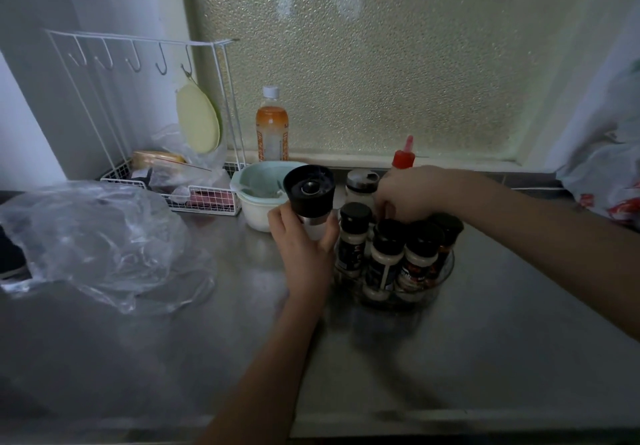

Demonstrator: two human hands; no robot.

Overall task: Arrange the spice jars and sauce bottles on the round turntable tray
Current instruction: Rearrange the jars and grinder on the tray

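Note:
A clear round turntable tray sits on the steel counter and holds several black-capped spice jars. My left hand grips a grinder with a large black top, held up just left of the tray. My right hand reaches over the back of the tray with its fingers curled down among the jars; what it holds is hidden. Behind it stand a clear shaker jar and a red-capped sauce bottle.
A pale green bowl stands just left of the grinder. A white wire rack with hooks and a hanging pad is at back left, an orange drink bottle by the frosted window. Crumpled clear plastic bags lie on the left.

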